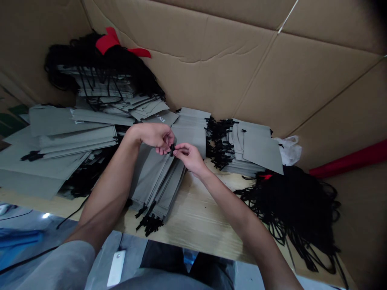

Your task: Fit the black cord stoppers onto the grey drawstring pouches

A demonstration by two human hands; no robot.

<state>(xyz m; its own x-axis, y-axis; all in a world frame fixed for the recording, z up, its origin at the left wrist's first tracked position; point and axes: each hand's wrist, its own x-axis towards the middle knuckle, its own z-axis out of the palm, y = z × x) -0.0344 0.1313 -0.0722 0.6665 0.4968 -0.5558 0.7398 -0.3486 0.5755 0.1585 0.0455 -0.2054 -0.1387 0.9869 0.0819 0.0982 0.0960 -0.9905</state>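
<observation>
My left hand (155, 137) and my right hand (192, 159) meet over a stack of flat grey fabric bags (155, 177) near the middle of the bench. Between their fingertips is a short black cord knot (172, 149) at a bag's edge, pinched from both sides. Fingers of my left hand are curled, partly hiding the cord. Thumb and forefinger of my right hand press together at it. More knotted black cord ends (149, 223) stick out from the stack's near end.
Grey bags (60, 153) with black cords spread across the left, below a tall pile topped by a black cord bundle and red strip (108, 41). At right are stacked bags (261, 151), a black cord heap (299, 209) and a white plastic bag (292, 151). Cardboard walls (211, 48) enclose the wooden bench (208, 213).
</observation>
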